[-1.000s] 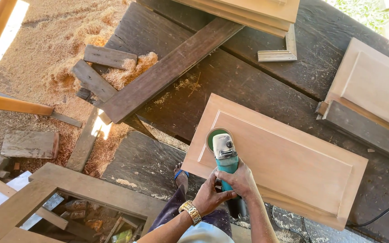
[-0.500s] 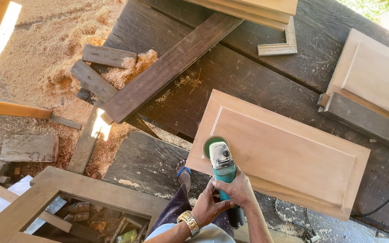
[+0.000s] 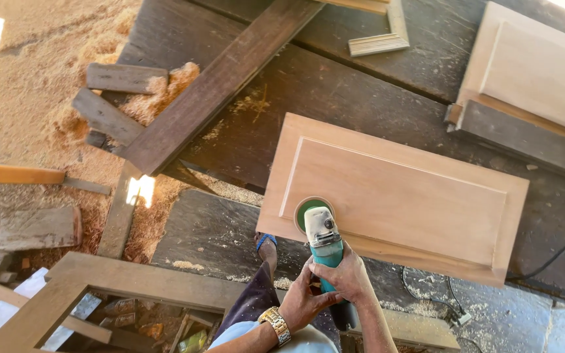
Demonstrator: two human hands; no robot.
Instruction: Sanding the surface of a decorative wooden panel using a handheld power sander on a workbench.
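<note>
Both hands gripped a teal-bodied angle grinder (image 3: pixel 324 245) at the bottom middle of the view. The right hand (image 3: pixel 344 274) wrapped its fingers closed around the teal body from above, and the left hand (image 3: pixel 303 302), with a gold wristwatch (image 3: pixel 276 325) on its wrist, closed around the same body from the left and below, the two hands touching each other. The grinder's grey head pointed away from the person, and its green sanding disc (image 3: pixel 308 210) lay flat on the near left corner of a pale raised-panel cabinet door (image 3: pixel 400 196). That door lay face up on a dark, weathered wooden desk (image 3: pixel 335 85), tilted slightly so its right end sat lower in the view. A second pale panel door (image 3: pixel 531 65) rested at the upper right, well apart from the first. A long dark plank (image 3: pixel 220 82) ran diagonally across the desk's left part. Sawdust (image 3: pixel 34 78) covered the ground to the left, with short wood offcuts (image 3: pixel 109 98) lying in it. A sandalled foot (image 3: pixel 266 245) showed just below the desk's edge, beside an open wooden frame (image 3: pixel 119 281).
</note>
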